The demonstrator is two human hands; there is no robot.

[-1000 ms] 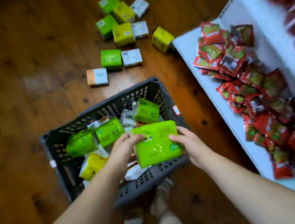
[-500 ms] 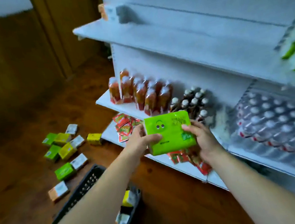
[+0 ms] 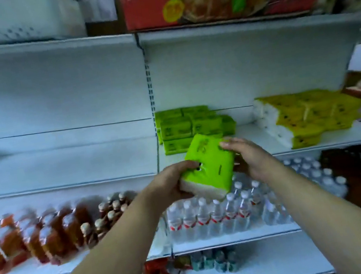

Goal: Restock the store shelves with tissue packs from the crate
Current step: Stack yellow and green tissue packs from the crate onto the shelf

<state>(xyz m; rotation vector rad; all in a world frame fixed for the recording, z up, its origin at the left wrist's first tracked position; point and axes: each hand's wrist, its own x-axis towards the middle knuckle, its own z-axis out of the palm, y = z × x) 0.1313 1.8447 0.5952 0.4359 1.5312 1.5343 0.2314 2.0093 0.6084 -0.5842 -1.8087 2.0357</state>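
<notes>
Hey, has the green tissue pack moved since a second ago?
Yes. The green tissue pack rose from the crate on the floor to the shelf holding the stacked green packs.

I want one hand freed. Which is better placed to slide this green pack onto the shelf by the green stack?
Probably left: the left hand has its grip round the near end of the green tissue pack and can push forward. The right hand holds the far corner, nearest the shelf.
</notes>
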